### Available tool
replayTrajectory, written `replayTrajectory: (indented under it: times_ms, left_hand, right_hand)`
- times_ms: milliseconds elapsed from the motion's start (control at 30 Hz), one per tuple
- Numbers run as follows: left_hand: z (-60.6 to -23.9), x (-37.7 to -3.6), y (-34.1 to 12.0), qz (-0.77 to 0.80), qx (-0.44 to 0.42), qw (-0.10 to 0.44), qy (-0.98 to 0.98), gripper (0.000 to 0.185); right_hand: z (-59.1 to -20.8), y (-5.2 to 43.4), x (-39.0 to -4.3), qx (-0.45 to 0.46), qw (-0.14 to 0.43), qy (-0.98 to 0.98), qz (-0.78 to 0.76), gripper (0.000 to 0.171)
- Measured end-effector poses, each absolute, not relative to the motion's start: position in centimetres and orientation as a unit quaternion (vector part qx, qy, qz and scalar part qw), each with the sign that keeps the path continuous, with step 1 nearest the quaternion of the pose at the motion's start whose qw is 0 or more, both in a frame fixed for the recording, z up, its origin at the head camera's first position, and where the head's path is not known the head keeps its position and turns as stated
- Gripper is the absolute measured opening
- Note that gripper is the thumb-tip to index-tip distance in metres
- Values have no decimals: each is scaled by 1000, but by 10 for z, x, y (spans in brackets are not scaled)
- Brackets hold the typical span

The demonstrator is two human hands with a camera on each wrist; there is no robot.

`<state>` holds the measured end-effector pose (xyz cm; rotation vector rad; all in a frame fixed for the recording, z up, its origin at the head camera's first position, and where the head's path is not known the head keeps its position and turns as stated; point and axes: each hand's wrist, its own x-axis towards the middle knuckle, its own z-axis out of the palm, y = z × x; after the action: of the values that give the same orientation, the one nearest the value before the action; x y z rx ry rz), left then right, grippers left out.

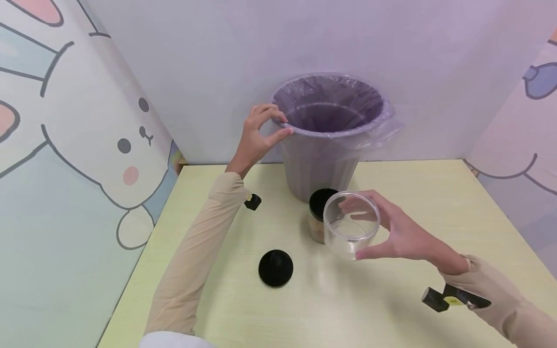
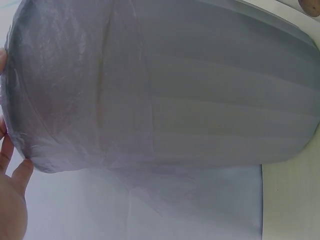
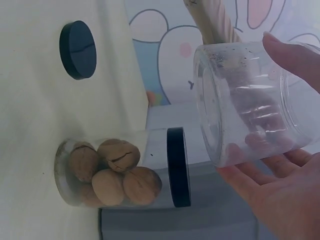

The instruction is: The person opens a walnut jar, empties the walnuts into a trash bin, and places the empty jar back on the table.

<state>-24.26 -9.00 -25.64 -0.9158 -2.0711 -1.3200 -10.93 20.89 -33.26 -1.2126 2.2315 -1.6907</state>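
Observation:
My left hand (image 1: 257,133) pinches the rim of a grey bin (image 1: 324,154) lined with a clear bag, at the back of the pale yellow table (image 1: 391,309); in the left wrist view the bin's wall (image 2: 190,100) fills the picture, with my fingers (image 2: 12,185) at its edge. My right hand (image 1: 393,232) grips an empty clear plastic jar (image 1: 350,224), lidless and held above the table with its mouth tilted toward me. Just behind it stands a second jar (image 3: 115,172) of walnuts with a black lid. A loose black lid (image 1: 275,268) lies flat on the table.
Cartoon rabbit panels (image 1: 65,145) wall in the table on the left and right, with a plain wall behind the bin. Black wrist cameras (image 1: 452,298) sit on both sleeves.

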Motion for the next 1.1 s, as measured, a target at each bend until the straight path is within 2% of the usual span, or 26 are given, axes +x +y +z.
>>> replayTrajectory:
  times_ms: [367, 600, 1100]
  left_hand:
    - [-256, -243, -89, -494, -336, 252, -762, 19]
    - [-258, -244, -90, -494, -333, 251, -763, 19]
    - [-262, -249, -90, -500, -336, 251, -758, 19]
  right_hand:
    - [-354, 202, -104, -369, 62, 755, -538, 88]
    - [-372, 197, -101, -349, 93, 758, -542, 87]
    - [-412, 188, -98, -345, 104, 758, -544, 89]
